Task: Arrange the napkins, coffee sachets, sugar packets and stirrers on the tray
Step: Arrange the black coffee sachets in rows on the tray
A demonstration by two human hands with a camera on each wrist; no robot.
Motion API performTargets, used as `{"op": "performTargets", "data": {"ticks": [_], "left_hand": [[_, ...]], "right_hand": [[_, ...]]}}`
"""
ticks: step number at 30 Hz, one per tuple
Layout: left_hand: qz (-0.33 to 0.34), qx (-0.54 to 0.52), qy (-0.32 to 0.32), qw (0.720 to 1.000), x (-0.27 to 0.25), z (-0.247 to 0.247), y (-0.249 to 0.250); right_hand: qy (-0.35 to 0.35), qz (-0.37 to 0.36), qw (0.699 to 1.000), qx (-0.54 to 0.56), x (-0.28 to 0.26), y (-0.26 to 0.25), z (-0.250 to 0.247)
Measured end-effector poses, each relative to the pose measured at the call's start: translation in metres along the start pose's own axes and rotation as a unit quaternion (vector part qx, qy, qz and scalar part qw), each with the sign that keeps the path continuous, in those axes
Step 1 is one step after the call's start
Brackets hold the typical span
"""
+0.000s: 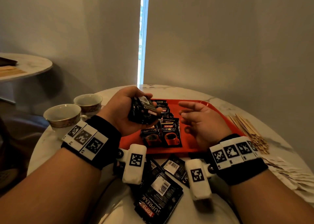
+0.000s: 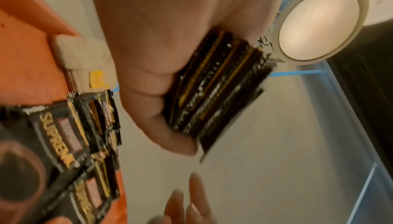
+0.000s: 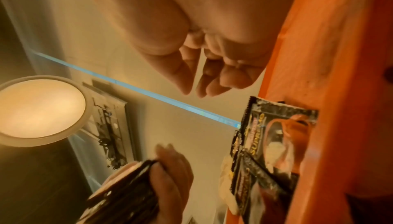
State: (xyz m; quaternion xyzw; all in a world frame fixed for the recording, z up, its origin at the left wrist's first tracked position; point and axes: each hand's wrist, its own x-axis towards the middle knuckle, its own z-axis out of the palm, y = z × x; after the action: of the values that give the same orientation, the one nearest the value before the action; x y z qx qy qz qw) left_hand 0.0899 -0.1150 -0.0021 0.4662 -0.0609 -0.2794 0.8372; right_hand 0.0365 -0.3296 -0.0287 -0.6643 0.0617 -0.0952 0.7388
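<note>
Fingers: left hand (image 1: 119, 111) grips a stack of black coffee sachets (image 1: 143, 110); right hand (image 1: 202, 120) loose, empty | done: two sachet rows (image 1: 164, 123) on red plastic tray (image 1: 219, 111) | left: near bench sachets (image 1: 159, 189), wooden stirrers (image 1: 249, 130), pale paper packets (image 1: 288, 172) far right.

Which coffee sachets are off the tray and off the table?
The stack of sachets gripped in the left hand. Others lie in rows on the red tray or loose on the table.

Two gold-rimmed cups (image 1: 63, 114) (side by side), marble table (image 1: 195, 91) — ceiling lamp (image 2: 319, 24)
</note>
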Motion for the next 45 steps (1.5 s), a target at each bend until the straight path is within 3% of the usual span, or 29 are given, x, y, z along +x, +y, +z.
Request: {"op": "performTargets", "data": {"ticks": [5, 11, 22, 29, 33, 36, 38, 45], "left_hand": [[0.005, 0.022, -0.021, 1.000, -0.003, 0.006, -0.002], [0.007, 0.037, -0.036, 0.999, -0.005, 0.011, -0.005], [-0.018, 0.074, -0.027, 0.997, -0.007, 0.015, -0.009], [-0.054, 0.089, -0.023, 0.994, -0.006, 0.014, -0.010], [-0.090, 0.087, -0.022, 0.992, -0.006, 0.011, -0.005], [-0.049, 0.068, 0.008, 0.996, -0.006, 0.008, 0.000], [-0.024, 0.076, 0.004, 0.997, -0.007, 0.005, 0.002], [-0.021, 0.135, -0.069, 0.988, -0.010, 0.005, -0.003]], "right_hand": [[-0.098, -0.064, 0.993, -0.006, -0.005, -0.004, 0.008], [-0.120, -0.107, 0.987, 0.015, -0.008, 0.001, 0.013], [-0.110, -0.107, 0.985, 0.075, -0.021, -0.005, 0.016], [-0.072, -0.144, 0.986, -0.049, -0.018, 0.001, 0.014], [-0.047, -0.113, 0.990, 0.072, -0.025, -0.011, 0.018], [0.043, -0.118, 0.992, 0.019, -0.015, -0.008, 0.010], [0.071, -0.077, 0.994, 0.020, -0.008, -0.004, 0.007], [0.038, 0.024, 0.999, -0.004, -0.006, 0.005, 0.008]]}}
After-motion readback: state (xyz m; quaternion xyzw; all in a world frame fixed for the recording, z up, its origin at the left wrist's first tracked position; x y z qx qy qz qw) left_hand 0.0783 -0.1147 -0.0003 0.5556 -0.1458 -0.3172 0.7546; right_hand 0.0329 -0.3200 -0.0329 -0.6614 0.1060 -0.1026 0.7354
